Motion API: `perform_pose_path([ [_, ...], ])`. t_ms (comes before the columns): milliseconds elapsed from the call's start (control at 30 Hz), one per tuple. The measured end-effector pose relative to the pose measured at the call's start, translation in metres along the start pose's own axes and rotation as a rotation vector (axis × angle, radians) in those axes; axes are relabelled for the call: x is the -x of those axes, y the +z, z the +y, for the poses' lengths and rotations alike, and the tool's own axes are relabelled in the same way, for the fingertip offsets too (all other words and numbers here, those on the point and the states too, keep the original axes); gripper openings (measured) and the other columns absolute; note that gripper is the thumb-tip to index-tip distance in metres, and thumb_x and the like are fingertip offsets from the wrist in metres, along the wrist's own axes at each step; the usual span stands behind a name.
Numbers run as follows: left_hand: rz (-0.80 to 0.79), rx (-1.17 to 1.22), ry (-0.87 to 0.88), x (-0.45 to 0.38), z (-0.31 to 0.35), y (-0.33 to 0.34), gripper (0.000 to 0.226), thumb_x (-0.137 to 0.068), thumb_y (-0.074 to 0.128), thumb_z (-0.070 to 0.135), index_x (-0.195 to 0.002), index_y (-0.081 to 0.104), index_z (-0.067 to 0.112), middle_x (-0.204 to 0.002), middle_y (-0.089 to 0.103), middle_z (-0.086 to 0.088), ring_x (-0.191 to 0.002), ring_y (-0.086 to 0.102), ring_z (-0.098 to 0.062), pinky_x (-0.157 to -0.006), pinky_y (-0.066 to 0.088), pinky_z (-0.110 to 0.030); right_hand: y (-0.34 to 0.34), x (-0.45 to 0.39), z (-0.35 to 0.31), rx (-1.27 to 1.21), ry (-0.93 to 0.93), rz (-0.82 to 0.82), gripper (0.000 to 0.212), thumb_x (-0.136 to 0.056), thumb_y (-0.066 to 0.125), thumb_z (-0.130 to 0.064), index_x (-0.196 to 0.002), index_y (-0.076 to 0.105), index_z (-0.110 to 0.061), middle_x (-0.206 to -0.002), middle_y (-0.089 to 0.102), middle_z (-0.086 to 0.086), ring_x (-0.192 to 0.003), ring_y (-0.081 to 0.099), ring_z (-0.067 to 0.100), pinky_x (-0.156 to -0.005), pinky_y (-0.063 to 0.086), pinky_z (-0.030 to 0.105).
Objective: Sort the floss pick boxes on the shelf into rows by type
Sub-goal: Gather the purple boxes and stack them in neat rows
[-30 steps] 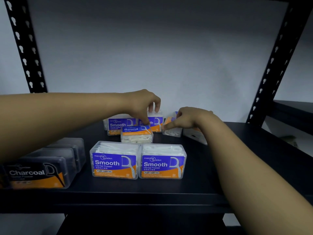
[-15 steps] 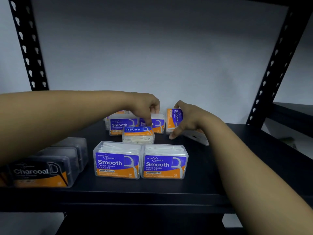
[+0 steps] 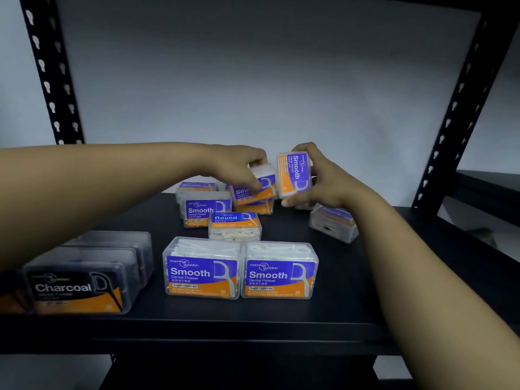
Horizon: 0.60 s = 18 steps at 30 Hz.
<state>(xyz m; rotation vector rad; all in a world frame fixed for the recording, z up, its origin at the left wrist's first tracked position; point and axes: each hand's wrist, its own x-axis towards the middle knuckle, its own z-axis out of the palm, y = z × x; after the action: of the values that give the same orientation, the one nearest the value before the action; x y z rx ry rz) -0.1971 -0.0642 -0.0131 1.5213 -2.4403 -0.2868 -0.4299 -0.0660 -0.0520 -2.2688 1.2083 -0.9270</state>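
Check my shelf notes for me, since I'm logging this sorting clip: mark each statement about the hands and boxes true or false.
1. The right hand holds a Smooth box turned on end, clear of the shelf. True.
2. The left hand is empty. False: it grips a tilted box with a Smooth label.
3. Two Smooth boxes stand side by side at the front, the left one and the right one. True.
4. The Charcoal box stands at the shelf's right end. False: it is at the front left.
5. The Round box lies behind the front pair. True.
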Motion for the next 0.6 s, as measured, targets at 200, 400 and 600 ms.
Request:
perform_pose_path([
  [200,0.056,0.063,0.113,0.014,0.0,-0.002,0.037,-0.093,0.07,0.022,-0.128,0.058,0.019,-0.122,0.061,0.003,-0.103,0.066,-0.016,-0.071,0.055,-0.022,-0.005,-0.002,-0.002,-0.157,-0.03,0.019,0.086,-0.077,0.082,0.007,-0.14,0.034,-0.028,-0.115,0.059,0.001,-0.096,0.063,0.012,-0.073,0.062,0.027],
  [400,0.058,0.133,0.13,0.024,0.003,-0.004,0.032,-0.093,0.07,0.02,-0.122,0.057,0.026,-0.113,0.066,0.008,-0.091,0.069,-0.007,-0.069,0.054,-0.018,-0.009,-0.004,-0.006,-0.236,-0.027,0.049,0.054,-0.091,0.078,-0.02,-0.13,0.044,-0.034,-0.115,0.068,0.004,-0.101,0.073,0.024,-0.07,0.064,0.029],
  [600,0.0,0.126,0.097,0.037,0.001,-0.011,0.033,-0.095,0.067,0.023,-0.123,0.052,0.025,-0.107,0.068,0.009,-0.085,0.071,-0.01,-0.068,0.057,-0.021,-0.013,-0.007,-0.009,-0.182,-0.086,0.101,0.048,-0.091,0.077,-0.034,-0.125,0.045,-0.037,-0.108,0.071,0.005,-0.094,0.074,0.023,-0.079,0.066,0.036],
])
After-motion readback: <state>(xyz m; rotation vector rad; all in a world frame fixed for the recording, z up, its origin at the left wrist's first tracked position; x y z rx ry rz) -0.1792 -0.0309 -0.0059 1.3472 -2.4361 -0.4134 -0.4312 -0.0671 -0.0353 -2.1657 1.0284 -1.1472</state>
